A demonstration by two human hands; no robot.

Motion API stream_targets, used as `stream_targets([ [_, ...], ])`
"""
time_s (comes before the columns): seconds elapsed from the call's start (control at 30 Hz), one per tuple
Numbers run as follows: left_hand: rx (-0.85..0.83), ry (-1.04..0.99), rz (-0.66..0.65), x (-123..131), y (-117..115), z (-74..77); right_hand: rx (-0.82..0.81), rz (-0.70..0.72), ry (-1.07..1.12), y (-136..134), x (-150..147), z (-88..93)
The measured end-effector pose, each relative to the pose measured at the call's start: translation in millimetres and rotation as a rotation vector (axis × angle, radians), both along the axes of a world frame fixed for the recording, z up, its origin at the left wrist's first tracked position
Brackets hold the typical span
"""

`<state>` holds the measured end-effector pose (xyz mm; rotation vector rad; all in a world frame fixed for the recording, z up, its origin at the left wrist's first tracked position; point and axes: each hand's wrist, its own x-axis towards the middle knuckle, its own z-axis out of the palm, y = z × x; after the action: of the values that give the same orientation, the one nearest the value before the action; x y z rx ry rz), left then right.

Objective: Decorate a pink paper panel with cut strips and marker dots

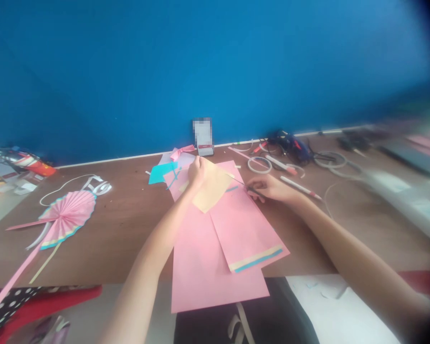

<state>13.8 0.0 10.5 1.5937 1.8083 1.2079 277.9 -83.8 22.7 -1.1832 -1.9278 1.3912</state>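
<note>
My left hand [197, 171] is closed on the upper left edge of a pale yellow sheet of paper [211, 188]. With my right hand [268, 187] I grip a pair of scissors [239, 181], their blades pointing left at the yellow paper's right edge. Whether the blades are apart is too blurred to tell. Under the yellow paper lie pink sheets [197, 267]. The upper pink sheet [251, 229] has a yellow and blue strip [258, 261] along its near edge. A bit of blue paper [163, 173] lies left of my left hand.
A pink folded paper fan [69, 212] with ribbon tails lies at the left. Against the blue wall leans a phone [203, 136]. A tape roll [260, 165], a white pen [301, 188] and dark cables [290, 145] lie at the right. The near pink sheet overhangs the table edge.
</note>
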Motion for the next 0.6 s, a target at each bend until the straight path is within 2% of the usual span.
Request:
stream_targets([
  [0.2,0.025,-0.188,-0.049,-2.9,-1.1,-1.2,-0.044,0.017,-0.033,-1.8,-1.5,5.2],
  [0.4,0.035,-0.207,-0.062,-3.0,0.7,-5.9,-0.044,0.011,-0.023,-1.3,-0.3,1.9],
  [0.6,0.018,-0.194,-0.089,-3.2,0.3,-3.2,-0.065,0.012,-0.013,-0.8,-1.1,2.2],
])
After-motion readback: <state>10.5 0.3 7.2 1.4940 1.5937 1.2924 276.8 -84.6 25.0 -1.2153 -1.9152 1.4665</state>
